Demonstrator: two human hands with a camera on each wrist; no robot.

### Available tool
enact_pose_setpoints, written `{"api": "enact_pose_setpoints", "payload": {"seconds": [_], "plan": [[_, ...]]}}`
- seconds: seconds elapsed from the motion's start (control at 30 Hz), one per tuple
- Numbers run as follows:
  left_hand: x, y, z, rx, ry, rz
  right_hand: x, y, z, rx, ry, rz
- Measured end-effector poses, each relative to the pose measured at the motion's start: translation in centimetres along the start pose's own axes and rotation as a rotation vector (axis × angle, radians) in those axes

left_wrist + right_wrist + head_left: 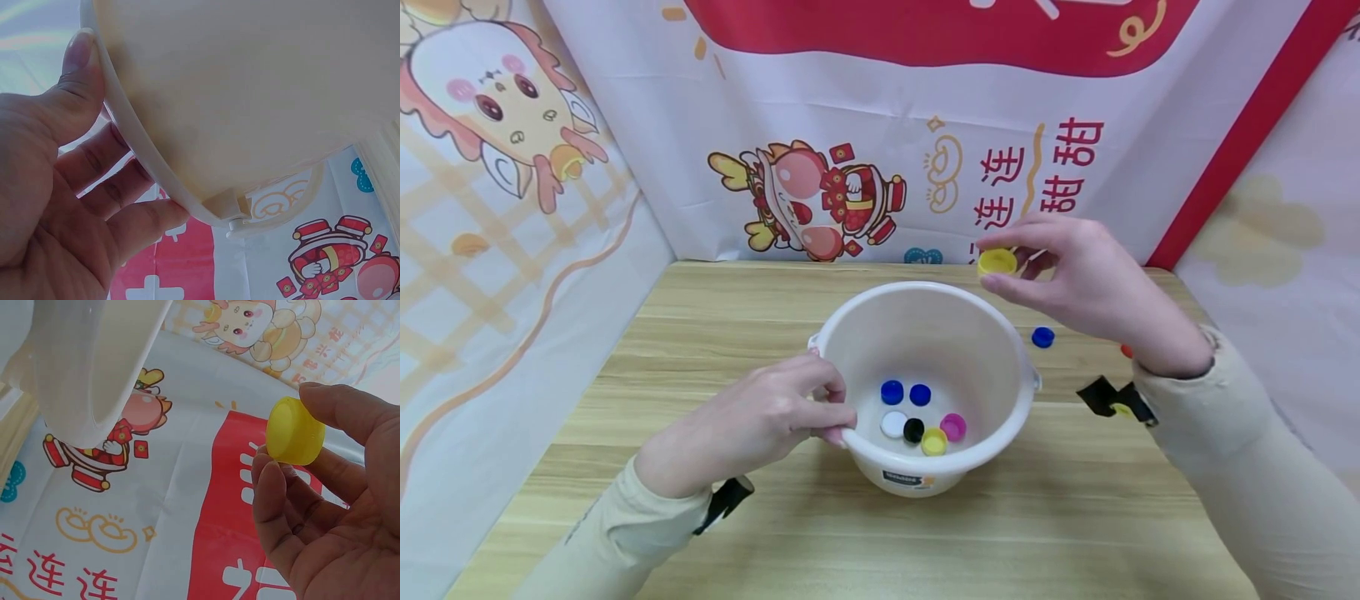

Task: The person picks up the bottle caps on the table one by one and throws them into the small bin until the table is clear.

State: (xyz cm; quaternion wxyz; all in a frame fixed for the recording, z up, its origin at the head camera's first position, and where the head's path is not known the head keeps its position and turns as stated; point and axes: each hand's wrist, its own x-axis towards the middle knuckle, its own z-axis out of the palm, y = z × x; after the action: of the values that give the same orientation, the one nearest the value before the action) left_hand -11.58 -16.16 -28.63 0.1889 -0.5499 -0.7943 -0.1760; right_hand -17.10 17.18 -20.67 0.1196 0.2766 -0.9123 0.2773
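Observation:
A white bucket (1022, 417) stands upright on the wooden table. My left hand (752, 417) grips its left rim; the left wrist view shows the thumb against the rim (128, 122) and the fingers on its outer side. Above the bucket's far right side, my right hand (1086, 283) pinches a yellow bottle cap (294, 431) between thumb and fingers, apart from the bucket. On the bucket's floor lie two blue caps (892, 392), a white cap (893, 424), a black cap (913, 431), a pink cap (952, 427) and another yellow cap (934, 442).
Right of the bucket a blue cap (1042, 337) lies on the table (760, 308). An orange-red cap (1127, 351) is partly hidden by my right forearm. Printed cloth (850, 100) rises behind the table and at both sides.

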Motion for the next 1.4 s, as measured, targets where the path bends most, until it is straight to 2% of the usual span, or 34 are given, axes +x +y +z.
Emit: {"api": "enact_pose_setpoints", "payload": {"seconds": [0.33,0.67,0.8,1.0,1.1,1.27,1.4], "plan": [[0.0,0.0,0.0,0.003,-0.012,-0.008,0.0,0.4,0.2,0.022,-0.09,-0.058],[0.1,0.1,-0.1,-0.021,-0.034,-0.043,-0.3,1.7,-0.3,-0.038,-0.059,-0.041],[0.0,0.2,-0.2,-0.03,-0.052,-0.066,-0.6,3.0,-0.6,-0.048,-0.05,0.028],[0.0,0.2,-0.2,-0.027,-0.069,-0.08,-1.0,6.1,-0.3,-0.009,-0.069,0.183],[-0.1,0.2,-0.3,-0.028,-0.08,-0.094,-1.2,8.1,0.3,0.017,-0.085,0.244],[0.0,0.2,-0.3,-0.026,-0.076,-0.088,-1.5,12.0,1.9,0.026,-0.105,0.301],[0.0,0.2,-0.3,-0.032,-0.079,-0.09,-2.0,15.2,3.5,0.033,-0.143,0.391]]}}
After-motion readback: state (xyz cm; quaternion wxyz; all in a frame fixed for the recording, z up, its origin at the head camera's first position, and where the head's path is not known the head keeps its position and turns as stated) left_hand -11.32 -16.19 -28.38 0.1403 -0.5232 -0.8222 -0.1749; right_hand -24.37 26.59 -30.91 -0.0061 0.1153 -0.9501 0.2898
